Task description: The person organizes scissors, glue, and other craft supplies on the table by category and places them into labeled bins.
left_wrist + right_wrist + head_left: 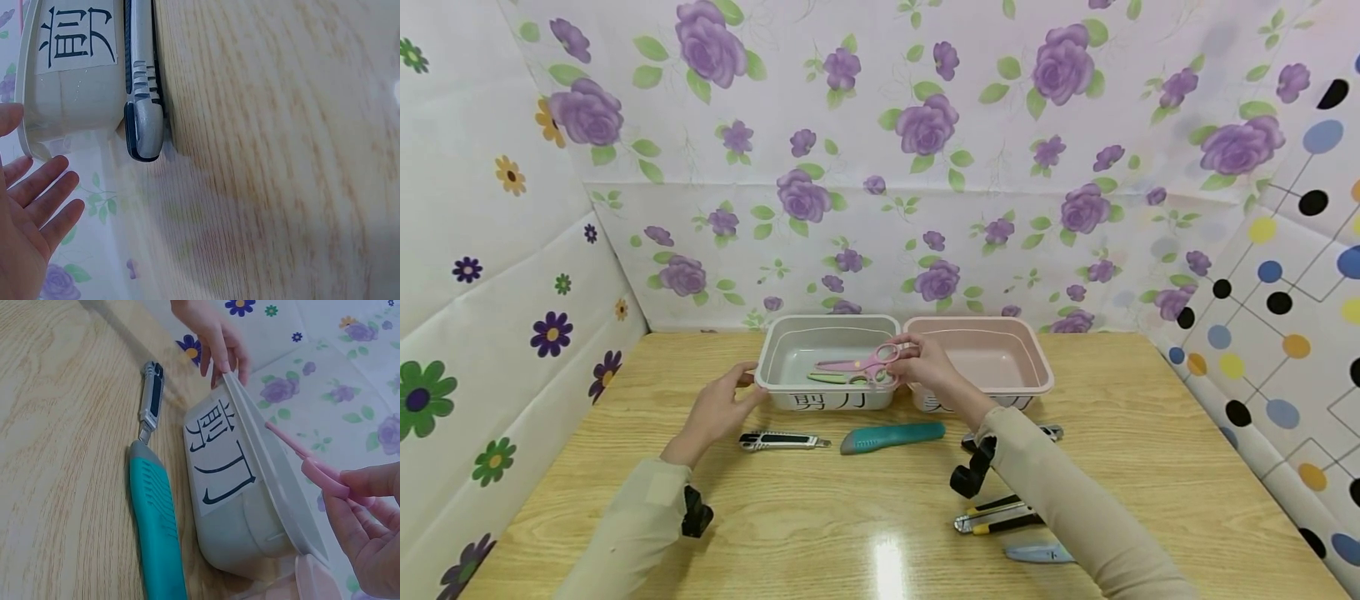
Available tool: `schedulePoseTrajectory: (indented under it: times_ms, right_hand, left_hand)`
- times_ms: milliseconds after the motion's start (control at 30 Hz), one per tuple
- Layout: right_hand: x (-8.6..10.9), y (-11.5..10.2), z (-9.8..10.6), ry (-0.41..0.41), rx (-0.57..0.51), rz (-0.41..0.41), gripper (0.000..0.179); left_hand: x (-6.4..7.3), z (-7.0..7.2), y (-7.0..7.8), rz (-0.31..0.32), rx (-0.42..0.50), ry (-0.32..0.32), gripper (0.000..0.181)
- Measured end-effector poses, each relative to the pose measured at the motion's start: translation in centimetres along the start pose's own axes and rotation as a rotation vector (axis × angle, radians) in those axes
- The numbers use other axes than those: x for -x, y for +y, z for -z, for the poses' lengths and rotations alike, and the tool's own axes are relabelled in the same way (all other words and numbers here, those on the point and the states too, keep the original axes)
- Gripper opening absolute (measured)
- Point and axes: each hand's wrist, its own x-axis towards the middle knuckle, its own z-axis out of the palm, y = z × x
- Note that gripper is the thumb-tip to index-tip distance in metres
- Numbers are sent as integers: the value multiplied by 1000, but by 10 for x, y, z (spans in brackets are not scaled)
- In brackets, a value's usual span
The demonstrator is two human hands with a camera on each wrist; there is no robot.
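My right hand (925, 364) pinches a pair of pink scissors (850, 365) by a handle loop, above the light grey bin (762, 367). The scissors' blades point left. A pair of green scissors (829, 378) lies inside that bin, partly hidden by the pink ones. At the bin's left end my left hand (718, 408) touches the rim, its fingers (56, 215) loosely extended. In the right wrist view the pink scissors (325, 478) are held between thumb and fingers, over the bin's rim.
Beside the grey bin stands a pink bin (1041, 375). In front lie a white-and-black utility knife (782, 441), a teal cutter (893, 437), a partly hidden knife (1051, 432), yellow-and-black pliers (1000, 517) and a light blue tool (1037, 553) under the right forearm.
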Motion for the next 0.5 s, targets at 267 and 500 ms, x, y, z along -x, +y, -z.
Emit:
schedulePoseTrajectory:
  times_ms: [267,500]
  right_hand:
    - [-4,1,-2,32,4,1,41]
    - [-8,3,-4,43,-4,2,42]
  left_hand:
    - [0,1,-1,4,4,-1,57]
    - [0,1,0,-4,7,3,55]
